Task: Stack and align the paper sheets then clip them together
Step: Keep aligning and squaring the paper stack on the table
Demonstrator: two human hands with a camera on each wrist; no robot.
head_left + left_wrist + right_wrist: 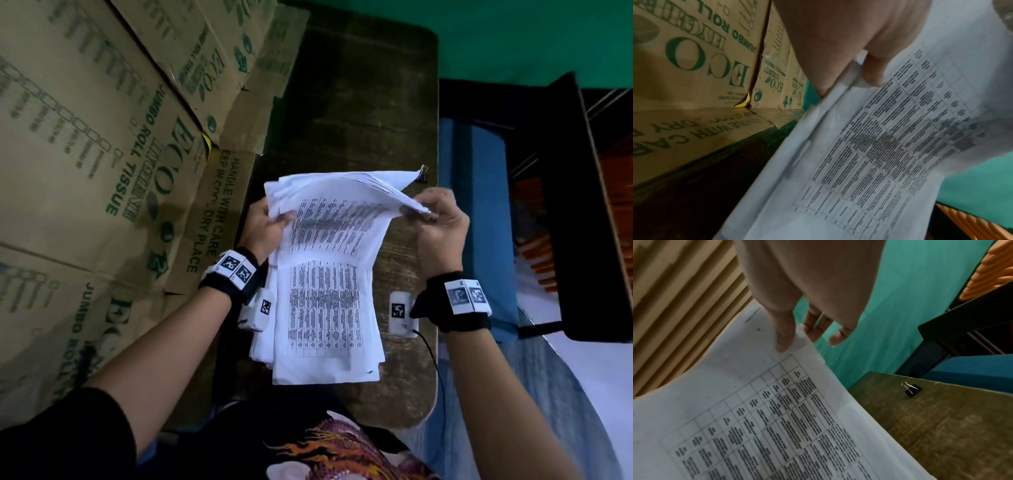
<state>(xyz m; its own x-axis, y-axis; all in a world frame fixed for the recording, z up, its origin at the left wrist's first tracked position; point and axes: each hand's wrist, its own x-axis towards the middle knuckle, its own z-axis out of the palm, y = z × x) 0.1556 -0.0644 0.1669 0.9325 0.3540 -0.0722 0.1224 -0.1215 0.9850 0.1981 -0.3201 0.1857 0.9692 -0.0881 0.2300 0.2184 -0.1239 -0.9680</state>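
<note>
A stack of white paper sheets (329, 274) printed with tables is lifted at its far end above a dark wooden table (359, 102), the near end hanging down. My left hand (265, 226) grips the far left corner, thumb on top (873, 73). My right hand (435, 219) pinches the far right corner between thumb (785, 335) and fingers. The sheets (756, 418) curl and fan out at the top. A black binder clip (422, 174) lies on the table just beyond the right corner, also in the right wrist view as the clip (911, 390), apart from both hands.
Cardboard boxes (102, 154) printed ECO JUMBO ROLL TISSUE stand along the table's left side. A blue bench (479, 205) and a black frame (565, 205) lie to the right. A green wall (513, 34) is beyond. A cable (435, 363) runs from my right wrist.
</note>
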